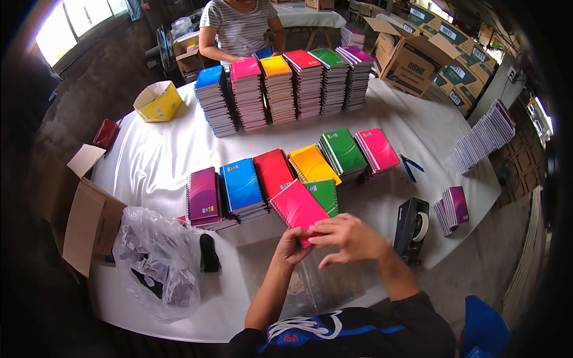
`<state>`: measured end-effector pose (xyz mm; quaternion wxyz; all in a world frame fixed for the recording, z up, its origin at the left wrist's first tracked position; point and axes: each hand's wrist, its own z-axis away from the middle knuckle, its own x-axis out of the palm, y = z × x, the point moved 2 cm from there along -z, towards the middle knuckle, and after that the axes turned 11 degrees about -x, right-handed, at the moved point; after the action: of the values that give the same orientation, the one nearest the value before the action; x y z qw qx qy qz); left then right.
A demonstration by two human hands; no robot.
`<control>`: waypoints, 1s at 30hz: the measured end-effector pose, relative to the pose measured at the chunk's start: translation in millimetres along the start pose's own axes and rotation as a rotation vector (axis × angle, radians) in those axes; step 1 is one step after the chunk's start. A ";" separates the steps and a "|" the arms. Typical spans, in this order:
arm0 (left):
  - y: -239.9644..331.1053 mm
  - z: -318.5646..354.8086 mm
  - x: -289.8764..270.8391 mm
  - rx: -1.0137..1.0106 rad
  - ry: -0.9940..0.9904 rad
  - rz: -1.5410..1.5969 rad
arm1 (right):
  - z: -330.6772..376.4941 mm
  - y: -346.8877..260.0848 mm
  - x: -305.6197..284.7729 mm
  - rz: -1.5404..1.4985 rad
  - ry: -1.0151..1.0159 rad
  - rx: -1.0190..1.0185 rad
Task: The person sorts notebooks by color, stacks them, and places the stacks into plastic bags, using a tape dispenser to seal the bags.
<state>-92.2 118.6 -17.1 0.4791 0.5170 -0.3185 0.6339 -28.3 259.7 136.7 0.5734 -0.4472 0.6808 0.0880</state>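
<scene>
My left hand (292,246) is closed on the near corner of a pink spiral notebook (300,207), held tilted above the table. A green spiral notebook (324,196) shows from behind it; whether that one is also in my grip I cannot tell. Over the pink notebook's near right edge, my right hand (346,237) has its fingers stretched and the thumb apart. Just beyond lies a row of short notebook stacks: purple (203,194), blue (242,184), red (273,172), yellow (314,163), green (342,152) and pink (377,149). Clear plastic sheets (298,292) lie below my hands.
Taller notebook stacks (277,89) stand farther back, before a person in a striped shirt (242,30). At right are pliers (410,167), a tape dispenser (410,231) and purple notebooks (452,210). A plastic bag (158,262) and open carton (92,221) sit left.
</scene>
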 end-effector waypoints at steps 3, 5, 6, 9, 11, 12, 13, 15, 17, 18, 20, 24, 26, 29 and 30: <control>4.0 22.0 34.3 0.013 0.017 -0.091 | 16.4 69.2 -37.4 0.109 0.223 0.153; 8.9 33.3 43.4 0.076 0.002 -0.188 | 20.7 95.7 -58.8 0.399 0.140 0.482; 11.6 38.5 44.6 0.108 -0.004 -0.238 | 26.0 105.1 -62.9 0.512 0.026 0.620; 15.0 40.8 42.1 0.085 -0.126 -0.352 | 95.1 166.0 -54.5 0.577 0.049 0.851; 20.2 41.2 44.5 0.080 -0.155 -0.341 | 122.2 190.7 -49.6 0.612 0.136 0.779; 18.8 41.5 45.0 0.057 -0.154 -0.262 | 131.4 191.3 -49.0 0.619 0.149 0.771; 16.6 41.1 45.5 0.027 -0.155 -0.183 | 138.7 188.6 -48.0 0.627 0.162 0.770; 18.5 38.3 44.5 0.013 -0.082 -0.201 | 118.5 158.9 -54.8 0.493 0.574 0.736; 16.8 33.3 45.1 0.025 -0.040 -0.213 | 81.5 108.2 -60.5 0.436 0.814 0.675; 14.6 29.3 47.7 0.043 -0.033 -0.220 | 61.1 82.2 -56.3 0.453 0.856 0.638; 10.3 22.1 50.8 0.053 -0.102 -0.146 | 28.0 45.4 -31.5 0.707 0.672 0.234; 8.7 13.1 24.8 0.082 -0.035 -0.229 | -1.2 -1.2 22.8 0.197 0.130 0.046; 12.9 20.7 15.7 0.123 0.073 -0.289 | 2.5 29.9 8.2 0.079 0.139 0.010; 9.8 41.3 28.2 0.155 0.076 -0.180 | 9.9 102.6 -20.9 0.293 0.371 0.265; 8.7 44.1 30.4 0.156 0.093 -0.196 | 13.9 117.3 -29.6 0.370 0.298 0.382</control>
<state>-85.1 84.5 24.4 0.5113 0.5512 -0.1938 0.6302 -103.6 352.0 111.5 0.5150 -0.2077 0.8316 -0.0054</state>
